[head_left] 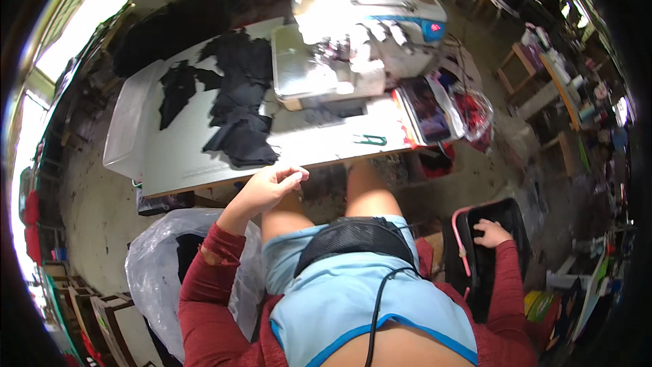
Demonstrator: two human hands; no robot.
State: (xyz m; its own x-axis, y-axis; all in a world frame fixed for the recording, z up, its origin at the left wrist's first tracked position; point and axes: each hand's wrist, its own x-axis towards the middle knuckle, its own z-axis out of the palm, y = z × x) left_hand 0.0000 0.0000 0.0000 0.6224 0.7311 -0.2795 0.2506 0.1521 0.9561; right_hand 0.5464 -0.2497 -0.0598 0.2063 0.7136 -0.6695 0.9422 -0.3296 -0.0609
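1. Head view: the person sits at a white work table, knees under its near edge, and everything below is placed relative to that table.
2. The left hand hangs just off the table's near edge, fingers curled loosely inward with the thumb against the fingertips; whether anything small is pinched there cannot be told.
3. The right hand is well to the right of the table and lower, resting palm-down with fingers spread on black fabric inside a black bin with a pink rim; it presses rather than grasps.
4. On the table's middle lies a pile of black cloth pieces.
5. At the table's far right stands a white sewing machine.
6. Green-handled snips lie near the table's front right.
7. A clear plastic bag holding dark fabric sits on the floor below the table's near left edge, beside the left elbow.
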